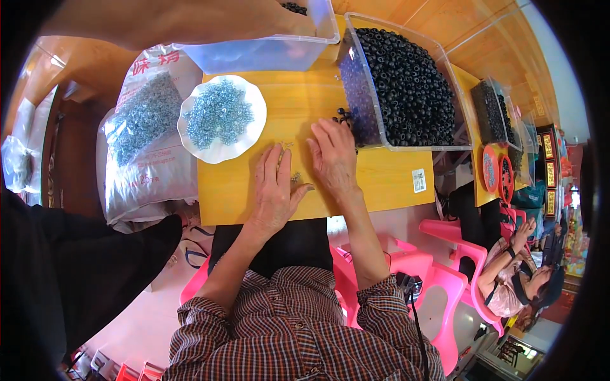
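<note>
My left hand (274, 190) lies palm down on the yellow table (387, 197), fingers stretched forward and thumb apart. A few tiny pieces (295, 176) lie scattered by its thumb and fingertips; their kind is too small to tell. My right hand (335, 155) rests to the right of it, fingers extended and slightly bent. Just beyond its fingertips sit several small black ring-shaped parts (344, 115), against the wall of a clear bin. To the far left of my hands stands a white scalloped dish (257, 127) holding many small, clear bluish pieces (219, 111).
The clear bin (406, 147) is heaped with black ring-shaped parts. Another person's arm (171, 22) reaches into a translucent bin (254, 58) at the far edge. A bag of bluish pieces (149, 114) lies on a white sack (143, 187). Pink chairs (438, 286) and a seated person are at right.
</note>
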`<state>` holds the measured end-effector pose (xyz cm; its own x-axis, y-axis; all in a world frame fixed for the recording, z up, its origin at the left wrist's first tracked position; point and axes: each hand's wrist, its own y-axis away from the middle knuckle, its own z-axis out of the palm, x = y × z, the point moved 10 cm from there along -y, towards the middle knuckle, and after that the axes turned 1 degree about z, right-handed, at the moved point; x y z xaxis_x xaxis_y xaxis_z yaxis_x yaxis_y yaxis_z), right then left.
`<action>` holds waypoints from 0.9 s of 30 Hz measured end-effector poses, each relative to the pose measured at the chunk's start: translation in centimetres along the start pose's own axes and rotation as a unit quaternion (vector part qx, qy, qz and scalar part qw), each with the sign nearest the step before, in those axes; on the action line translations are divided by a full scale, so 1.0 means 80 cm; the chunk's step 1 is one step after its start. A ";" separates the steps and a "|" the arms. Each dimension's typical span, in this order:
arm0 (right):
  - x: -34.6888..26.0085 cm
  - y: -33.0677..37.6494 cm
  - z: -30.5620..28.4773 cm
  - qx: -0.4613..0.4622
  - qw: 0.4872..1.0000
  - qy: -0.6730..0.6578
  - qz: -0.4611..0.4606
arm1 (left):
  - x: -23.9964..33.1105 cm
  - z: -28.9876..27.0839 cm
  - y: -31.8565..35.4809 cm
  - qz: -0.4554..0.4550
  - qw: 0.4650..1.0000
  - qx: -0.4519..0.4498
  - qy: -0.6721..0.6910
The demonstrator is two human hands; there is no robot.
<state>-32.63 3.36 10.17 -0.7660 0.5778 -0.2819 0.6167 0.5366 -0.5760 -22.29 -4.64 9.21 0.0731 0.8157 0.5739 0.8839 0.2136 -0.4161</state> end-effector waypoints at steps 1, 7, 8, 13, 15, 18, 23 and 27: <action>-0.009 0.006 0.004 -0.010 1.000 -0.022 -0.017 | -0.001 -0.001 -0.001 0.000 1.000 0.002 -0.002; 0.002 0.010 -0.004 -0.003 0.999 0.031 -0.017 | -0.010 0.024 -0.026 0.008 0.999 -0.010 -0.048; 0.002 0.009 -0.005 -0.002 0.999 0.026 -0.021 | -0.010 0.025 -0.025 0.005 0.999 -0.008 -0.053; -0.017 0.014 -0.029 0.069 0.997 0.001 -0.030 | -0.011 -0.022 -0.003 0.028 0.992 0.119 -0.021; -0.013 0.022 -0.033 0.077 0.997 0.001 -0.016 | -0.017 -0.057 -0.004 0.019 0.988 0.142 -0.059; -0.013 0.032 -0.031 0.085 0.996 -0.008 0.004 | -0.046 -0.104 -0.013 -0.021 0.974 0.186 -0.128; -0.023 0.041 -0.028 0.077 0.996 -0.031 0.024 | -0.092 -0.132 -0.027 -0.083 0.963 0.193 -0.168; -0.024 0.050 -0.026 0.075 0.995 -0.050 0.035 | -0.117 -0.145 -0.020 -0.127 0.936 0.205 -0.257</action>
<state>-28.31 5.66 10.03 -0.7404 0.5433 -0.3958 0.6412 0.3939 -0.6586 -19.03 -18.83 12.71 -0.4405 0.8387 0.3203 0.5830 0.5386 -0.6083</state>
